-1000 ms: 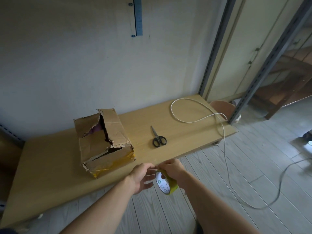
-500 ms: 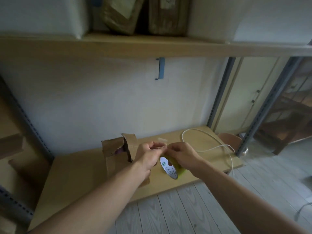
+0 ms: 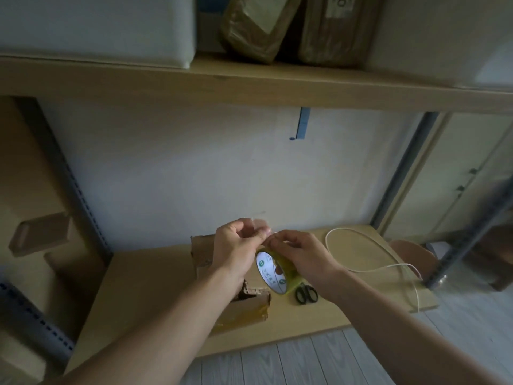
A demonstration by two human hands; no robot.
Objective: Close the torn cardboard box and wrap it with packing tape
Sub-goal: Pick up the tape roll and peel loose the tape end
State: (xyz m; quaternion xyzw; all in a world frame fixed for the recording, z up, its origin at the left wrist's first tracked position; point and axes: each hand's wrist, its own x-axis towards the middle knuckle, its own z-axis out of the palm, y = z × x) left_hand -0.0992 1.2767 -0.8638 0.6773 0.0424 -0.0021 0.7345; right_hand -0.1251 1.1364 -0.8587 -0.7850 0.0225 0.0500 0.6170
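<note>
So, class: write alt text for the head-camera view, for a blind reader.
The right hand holds a yellow tape roll while the left hand pinches its loose end, over a wooden shelf. A torn cardboard box, scissors and a white cord lie there.

Yellow tape roll [image 3: 273, 270] w/ white label core, held on edge in my right hand [image 3: 302, 255] above the table [image 3: 155, 287]. Torn brown cardboard box [image 3: 247, 308] sits on it, yellowish tape across front.

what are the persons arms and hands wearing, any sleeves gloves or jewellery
Nothing is worn that shows. The left hand and right hand have no gloves, rings, watch or bracelet. The left forearm and right forearm are bare to the frame's edge, with no sleeve in view.
</note>
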